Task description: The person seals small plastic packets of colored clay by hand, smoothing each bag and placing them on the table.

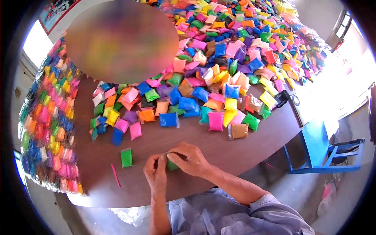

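1. Before you spreads the brown tabletop [243, 152], its near edge by your waist.
2. Across its far part lies a great heap of coloured packets [219, 49], thinning into loose ones toward you.
3. Along the left side stands a bank of packets [45, 115] in many colours.
4. Off to the right, beyond the edge, is a blue stool [315, 143].
5. Your right hand [191, 159] and left hand [156, 169] meet above the near part, the fingers of both pinching the upper edge of a held green packet [171, 166], which your right hand partly covers.
6. A loose green packet [126, 158] lies flat to the left of your left hand, well apart from it.
7. Near that packet, closer to you, lies a thin pink strip [116, 175].
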Tool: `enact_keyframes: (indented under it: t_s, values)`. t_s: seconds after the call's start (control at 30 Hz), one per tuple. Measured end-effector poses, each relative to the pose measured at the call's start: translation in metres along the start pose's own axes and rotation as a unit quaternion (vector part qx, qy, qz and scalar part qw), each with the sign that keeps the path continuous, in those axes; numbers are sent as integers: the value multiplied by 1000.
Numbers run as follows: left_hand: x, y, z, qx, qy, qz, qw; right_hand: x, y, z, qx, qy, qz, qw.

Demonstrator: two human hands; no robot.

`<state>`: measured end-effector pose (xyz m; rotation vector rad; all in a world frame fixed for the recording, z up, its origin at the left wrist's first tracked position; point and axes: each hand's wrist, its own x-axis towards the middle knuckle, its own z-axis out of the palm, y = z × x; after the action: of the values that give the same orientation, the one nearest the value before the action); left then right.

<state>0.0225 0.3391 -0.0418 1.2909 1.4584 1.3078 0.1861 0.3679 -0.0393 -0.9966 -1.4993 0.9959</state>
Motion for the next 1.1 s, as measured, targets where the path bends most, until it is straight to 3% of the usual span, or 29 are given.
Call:
enact_keyframes:
  t_s: [0.07,0.2,0.27,0.53,0.6,0.67,0.73,0.8,0.93,1.1]
  values:
    - [1,5,3,2,8,-38,999,-2,5,1,-21,6,-5,1000]
    - [-1,14,14,-35,-21,-21,999,-1,11,2,-22,50,-19,998]
    - [2,13,6,30,-59,-18,998,0,13,2,-14,63,-53,996]
    - [1,2,9,49,-8,18,999,-1,6,2,-35,19,-39,998]
    - [0,6,8,79,11,31,996,-1,11,5,-46,54,-61,996]
    - [-3,8,12,51,-13,-40,998,-4,12,2,-48,47,-14,998]
    - [-4,17,18,15,-25,-23,999,-3,9,-1,-58,50,-7,997]
    - [-6,18,11,93,-49,-36,994,-2,6,1,-44,49,-25,998]
    - [-4,16,10,120,-16,4,993,-1,6,3,-32,42,-1,999]
    - [-3,8,5,94,-38,13,995,0,2,2,-30,32,25,999]
